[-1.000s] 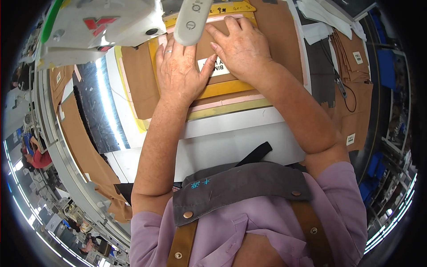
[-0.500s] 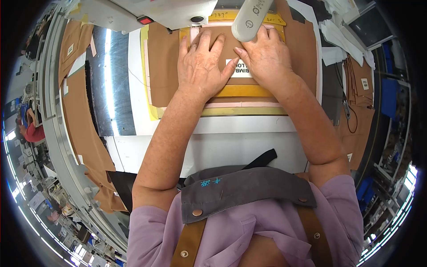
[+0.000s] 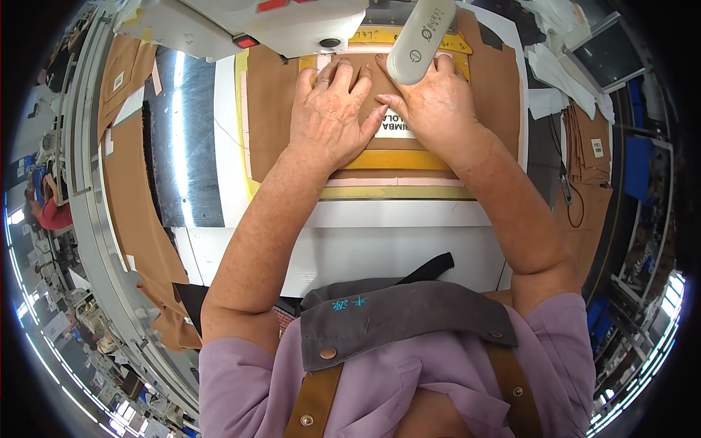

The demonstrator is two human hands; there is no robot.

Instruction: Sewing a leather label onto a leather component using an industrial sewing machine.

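Both palms rest on a brown fabric panel (image 3: 274,117) set in a flat template under a sewing-machine head. My left hand (image 3: 328,113) lies on the panel's left part with its fingers apart, a ring on one of them. To its right, my right hand (image 3: 437,102) presses flat, partly covered by a grey-white oblong device (image 3: 422,44) that hangs over its fingers. Between my thumbs a white label (image 3: 394,125) with dark print shows on the fabric. A yellow strip (image 3: 398,159) crosses the template on the near side, and another yellow strip (image 3: 372,35) lies beyond my fingertips.
The white machine head (image 3: 292,29) overhangs at the far left. Brown fabric pieces (image 3: 135,219) lie at the left, beside a shiny metal plate (image 3: 190,146). More labelled brown pieces (image 3: 584,146) are stacked at the right, near a cable and a dark screen (image 3: 606,51).
The view has shifted slightly, so the machine head and template sit lower. My left fingers have bent a little, and my right index finger now shows stretched out left of the oblong device.
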